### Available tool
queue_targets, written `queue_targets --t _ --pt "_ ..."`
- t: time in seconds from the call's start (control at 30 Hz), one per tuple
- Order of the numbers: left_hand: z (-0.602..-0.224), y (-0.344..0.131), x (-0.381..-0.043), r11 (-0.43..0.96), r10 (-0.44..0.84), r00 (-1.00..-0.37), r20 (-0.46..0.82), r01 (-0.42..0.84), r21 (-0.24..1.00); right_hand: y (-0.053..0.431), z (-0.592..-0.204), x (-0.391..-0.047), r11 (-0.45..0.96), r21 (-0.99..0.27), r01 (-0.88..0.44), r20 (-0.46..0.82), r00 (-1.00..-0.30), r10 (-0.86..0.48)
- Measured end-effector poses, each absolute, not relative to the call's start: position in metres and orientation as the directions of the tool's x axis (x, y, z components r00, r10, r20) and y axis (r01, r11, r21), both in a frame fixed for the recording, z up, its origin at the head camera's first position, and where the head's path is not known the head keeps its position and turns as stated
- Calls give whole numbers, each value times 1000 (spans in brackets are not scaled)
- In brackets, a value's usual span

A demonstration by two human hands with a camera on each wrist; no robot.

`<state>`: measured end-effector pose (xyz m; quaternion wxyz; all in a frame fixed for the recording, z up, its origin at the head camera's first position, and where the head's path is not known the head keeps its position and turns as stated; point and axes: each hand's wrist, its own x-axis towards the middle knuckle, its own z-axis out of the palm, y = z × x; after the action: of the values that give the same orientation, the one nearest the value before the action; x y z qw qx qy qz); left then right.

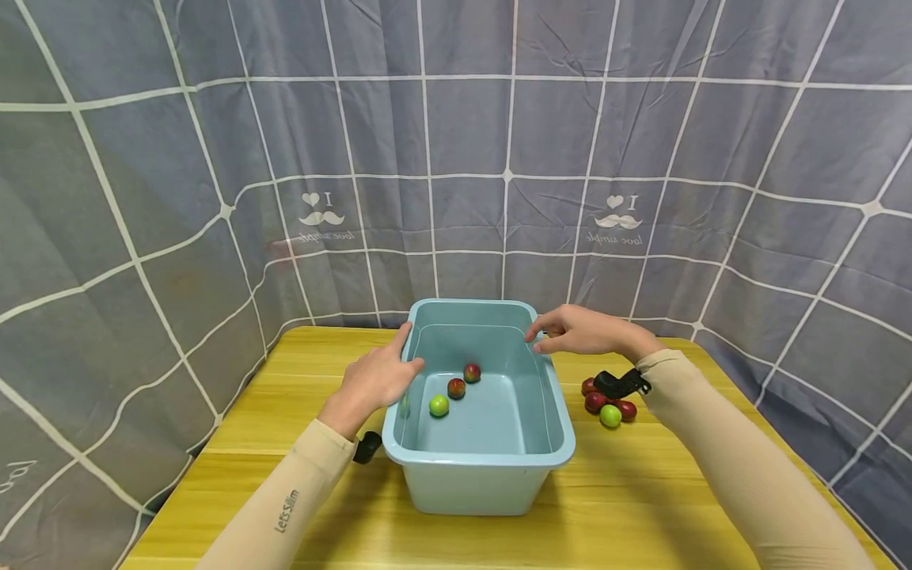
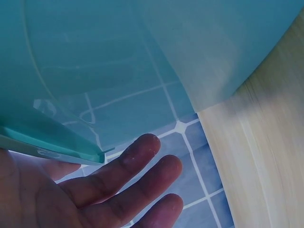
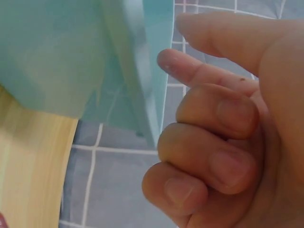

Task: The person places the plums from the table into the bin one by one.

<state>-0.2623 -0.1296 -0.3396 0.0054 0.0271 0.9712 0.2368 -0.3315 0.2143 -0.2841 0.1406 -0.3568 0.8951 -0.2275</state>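
Note:
A light blue plastic tub (image 1: 479, 459) stands on the table. On its floor lie a small round green fruit (image 1: 438, 405) and two red-and-green ones, a nearer fruit (image 1: 457, 388) and a farther fruit (image 1: 472, 372). My left hand (image 1: 381, 376) rests on the tub's left rim; its thumb reaches over the inside, and in the left wrist view the other fingers (image 2: 142, 173) stretch out along the outer side. At the right rim hovers my right hand (image 1: 587, 328), holding nothing. Its thumb and index finger stand apart, with the other fingers (image 3: 209, 156) loosely curled.
Right of the tub, below my right wrist, several dark red fruits (image 1: 595, 403) and a green fruit (image 1: 610, 416) lie grouped on the wooden table (image 1: 313, 372). A grey curtain (image 1: 463, 214) with white grid lines hangs behind and on both sides.

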Motion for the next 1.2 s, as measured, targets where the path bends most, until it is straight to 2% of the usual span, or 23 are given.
queue_targets --t 0.4,0.93,1.2 --pt "-340 -131 -262 885 49 -999 17 52 463 256 -304 -316 655 -603 -456 -25 -809 -587" --pt "-340 -129 -261 877 51 -999 3 46 478 297 -338 -298 554 -763 -333 57 -888 -456" --pt "-341 -129 -262 877 49 -999 8 47 478 311 -361 -293 465 -836 -293 85 -905 -416"
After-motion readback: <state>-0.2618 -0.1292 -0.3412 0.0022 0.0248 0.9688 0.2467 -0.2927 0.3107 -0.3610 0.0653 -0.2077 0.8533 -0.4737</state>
